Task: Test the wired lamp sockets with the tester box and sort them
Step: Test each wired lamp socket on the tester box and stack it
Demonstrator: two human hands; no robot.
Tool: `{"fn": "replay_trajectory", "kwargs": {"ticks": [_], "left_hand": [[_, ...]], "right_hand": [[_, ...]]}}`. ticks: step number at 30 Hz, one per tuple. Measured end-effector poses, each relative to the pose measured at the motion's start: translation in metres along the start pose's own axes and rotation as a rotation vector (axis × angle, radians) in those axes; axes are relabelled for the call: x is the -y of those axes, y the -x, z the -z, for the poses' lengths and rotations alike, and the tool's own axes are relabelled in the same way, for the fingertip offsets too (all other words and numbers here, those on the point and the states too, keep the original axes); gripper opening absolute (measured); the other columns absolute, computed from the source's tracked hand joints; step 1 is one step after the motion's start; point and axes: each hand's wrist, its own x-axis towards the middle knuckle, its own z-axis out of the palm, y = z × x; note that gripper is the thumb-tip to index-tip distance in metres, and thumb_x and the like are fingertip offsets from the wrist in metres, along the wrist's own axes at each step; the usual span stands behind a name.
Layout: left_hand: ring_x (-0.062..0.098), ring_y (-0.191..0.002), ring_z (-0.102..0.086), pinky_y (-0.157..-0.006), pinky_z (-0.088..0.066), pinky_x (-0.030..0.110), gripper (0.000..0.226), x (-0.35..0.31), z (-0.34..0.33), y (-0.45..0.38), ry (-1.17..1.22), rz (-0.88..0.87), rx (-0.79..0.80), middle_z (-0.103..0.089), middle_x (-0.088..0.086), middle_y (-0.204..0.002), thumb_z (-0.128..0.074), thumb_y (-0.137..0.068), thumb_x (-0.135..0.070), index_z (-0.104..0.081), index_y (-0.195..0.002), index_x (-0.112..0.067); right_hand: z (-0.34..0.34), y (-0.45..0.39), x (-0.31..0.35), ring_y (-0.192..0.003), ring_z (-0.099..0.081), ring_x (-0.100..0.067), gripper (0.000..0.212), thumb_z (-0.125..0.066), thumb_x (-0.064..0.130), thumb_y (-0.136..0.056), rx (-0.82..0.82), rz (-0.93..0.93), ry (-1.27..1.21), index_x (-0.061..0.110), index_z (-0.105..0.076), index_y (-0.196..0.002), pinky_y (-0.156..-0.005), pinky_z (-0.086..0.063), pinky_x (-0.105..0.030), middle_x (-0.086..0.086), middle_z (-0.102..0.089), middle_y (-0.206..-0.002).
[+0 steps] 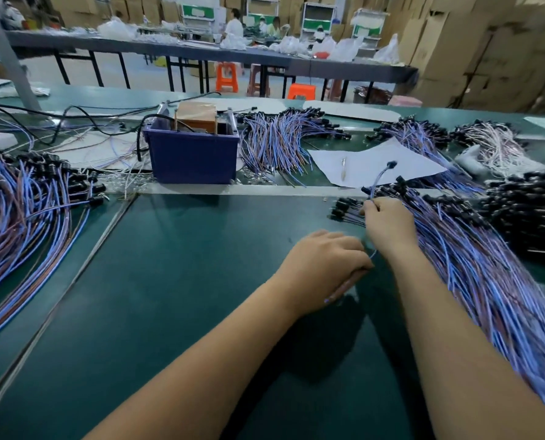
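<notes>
My right hand (388,225) pinches the blue wires of a lamp socket (391,164), whose black head sticks up above the white paper. It rests at the near edge of a big pile of wired sockets (474,258) on the right. My left hand (325,268) lies just left of it, fingers curled round the free ends of some wires (344,287) on the green mat. The tester box (192,147), a blue bin with a brown transformer inside, stands at the back centre. Another pile of wired sockets (26,211) lies at the left.
A white sheet of paper (369,166) with a pen lies behind my right hand. More socket bundles (277,141) lie right of the tester box and at the far right. Black cables trail left of the box. Other tables, stools and people are far behind.
</notes>
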Motion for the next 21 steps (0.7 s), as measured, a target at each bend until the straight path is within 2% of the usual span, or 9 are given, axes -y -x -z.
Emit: {"fn": "replay_trajectory", "kwargs": {"ticks": [4,8,11,13,15,17,19,21], "left_hand": [[0.031,-0.091,-0.063,-0.079,-0.049,0.037,0.030,-0.029,-0.024,-0.023,0.131,0.053,0.117,-0.073,0.008,-0.099,-0.062,-0.084,0.002,-0.075,-0.108,-0.012],[0.027,-0.105,-0.058,-0.084,-0.045,0.034,0.045,-0.044,-0.043,-0.032,0.161,0.089,0.256,-0.071,0.003,-0.113,-0.054,-0.087,0.001,-0.067,-0.124,-0.020],[0.026,-0.109,-0.057,-0.090,-0.046,0.037,0.045,-0.044,-0.044,-0.030,0.149,0.104,0.298,-0.070,0.004,-0.115,-0.052,-0.088,-0.004,-0.067,-0.125,-0.025],[0.025,-0.111,-0.057,-0.091,-0.046,0.038,0.040,-0.038,-0.038,-0.026,0.147,0.161,0.303,-0.070,0.005,-0.113,-0.054,-0.088,-0.008,-0.068,-0.121,-0.025],[0.026,-0.109,-0.059,-0.090,-0.047,0.037,0.034,-0.025,-0.027,-0.020,0.146,0.272,0.256,-0.071,0.006,-0.108,-0.056,-0.089,-0.011,-0.071,-0.116,-0.025],[0.023,-0.104,-0.062,-0.090,-0.048,0.034,0.030,-0.005,-0.012,-0.008,0.169,0.444,0.155,-0.072,0.002,-0.105,-0.057,-0.088,-0.011,-0.074,-0.109,-0.024],[0.015,-0.098,-0.064,-0.089,-0.049,0.030,0.032,0.017,0.009,0.008,0.199,0.630,0.019,-0.073,-0.010,-0.094,-0.053,-0.085,-0.007,-0.075,-0.100,-0.024],[0.014,-0.085,-0.063,-0.075,-0.047,0.026,0.035,0.040,0.031,0.024,0.172,0.751,-0.102,-0.065,-0.021,-0.072,-0.050,-0.079,-0.001,-0.075,-0.086,-0.025]], "right_hand": [[0.035,-0.007,-0.029,-0.076,-0.052,-0.032,0.034,-0.039,0.028,-0.102,0.043,0.001,0.314,0.011,-0.054,-0.077,-0.063,-0.037,-0.034,-0.008,-0.053,-0.074],[0.052,-0.006,-0.046,-0.081,-0.054,-0.032,0.028,-0.041,0.030,-0.102,0.069,0.015,0.545,0.011,-0.058,-0.090,-0.069,-0.044,-0.035,-0.013,-0.063,-0.094],[0.054,-0.001,-0.045,-0.097,-0.058,-0.034,0.027,-0.045,0.032,-0.100,0.071,-0.002,0.549,0.012,-0.063,-0.105,-0.076,-0.045,-0.038,-0.015,-0.064,-0.108],[0.051,0.003,-0.034,-0.111,-0.051,-0.036,0.030,-0.046,0.032,-0.099,0.012,0.023,0.572,0.012,-0.061,-0.115,-0.084,-0.044,-0.041,-0.017,-0.058,-0.120],[0.042,0.008,-0.013,-0.117,-0.046,-0.038,0.035,-0.046,0.032,-0.098,-0.034,0.078,0.562,0.011,-0.059,-0.122,-0.091,-0.041,-0.042,-0.020,-0.054,-0.125],[0.024,0.014,0.015,-0.115,-0.047,-0.037,0.035,-0.046,0.031,-0.096,-0.026,0.151,0.447,0.010,-0.060,-0.122,-0.093,-0.040,-0.041,-0.020,-0.056,-0.123],[-0.002,0.023,0.048,-0.113,-0.051,-0.036,0.033,-0.047,0.027,-0.094,0.034,0.216,0.251,0.012,-0.063,-0.119,-0.093,-0.042,-0.039,-0.018,-0.060,-0.118],[-0.032,0.036,0.081,-0.109,-0.056,-0.033,0.029,-0.046,0.023,-0.094,0.161,0.248,0.023,0.015,-0.066,-0.114,-0.092,-0.045,-0.038,-0.015,-0.063,-0.115]]}}
